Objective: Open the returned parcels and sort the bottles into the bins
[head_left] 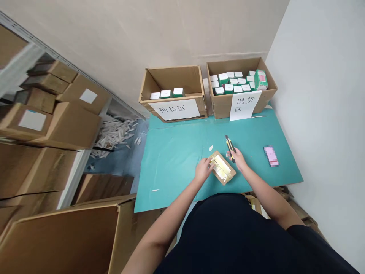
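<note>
Gripping a utility knife [230,147], the right hand [237,159] sits just beside a cardboard packet [225,172] under the flat left hand [203,170], near the teal tabletop's [171,163] front edge; two cartons [208,89] line its far edge.

Worn items, one set: black short-sleeved top [225,236], plain and loose-fitting, behind both grips. Right sleeve [299,231]: dark hem, well up the arm from the right grip [236,159]. Left grip [203,170]: bare, as is the right.

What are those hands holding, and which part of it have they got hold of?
The right hand grips a yellow utility knife by its handle. The left hand is on the left edge of a gold-lined cardboard package; whether it grips cannot be told.
</note>
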A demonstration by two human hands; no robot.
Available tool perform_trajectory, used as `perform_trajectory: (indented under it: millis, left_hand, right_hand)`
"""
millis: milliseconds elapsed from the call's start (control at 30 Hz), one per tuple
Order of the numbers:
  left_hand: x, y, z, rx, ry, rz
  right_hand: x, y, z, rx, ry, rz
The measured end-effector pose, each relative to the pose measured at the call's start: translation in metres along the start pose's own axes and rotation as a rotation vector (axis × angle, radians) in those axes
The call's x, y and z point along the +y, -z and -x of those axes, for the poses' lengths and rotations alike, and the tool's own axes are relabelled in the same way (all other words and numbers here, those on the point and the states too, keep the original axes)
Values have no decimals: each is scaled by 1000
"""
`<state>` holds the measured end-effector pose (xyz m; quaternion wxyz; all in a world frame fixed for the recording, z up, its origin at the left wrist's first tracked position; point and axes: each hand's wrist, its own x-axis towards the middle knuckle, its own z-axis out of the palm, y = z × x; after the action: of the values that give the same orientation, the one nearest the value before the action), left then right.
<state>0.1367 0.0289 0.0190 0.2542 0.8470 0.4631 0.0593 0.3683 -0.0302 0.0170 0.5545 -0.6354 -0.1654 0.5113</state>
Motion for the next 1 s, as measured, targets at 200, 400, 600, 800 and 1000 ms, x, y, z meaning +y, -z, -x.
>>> perform_trajectory:
  millis: [200, 400, 600, 800, 1000]
  left_hand:
    - [-8, 6, -65, -206, 36, 59]
    - [-9, -16, -32, -179, 148, 35]
    - [-21, -21, 22, -143, 229, -3]
    - [-22, -15, 22, -68, 105, -151]
    - [-2, -16, -14, -215, -259, -166]
  right_hand:
    - [64, 48, 94, 381, -74, -33]
    - [81, 25, 99, 316, -123, -86]
    - [39, 29, 47, 175, -69, -20]
    - [19, 38, 25, 4, -99, 3]
    - [28, 73, 63, 66, -37, 83]
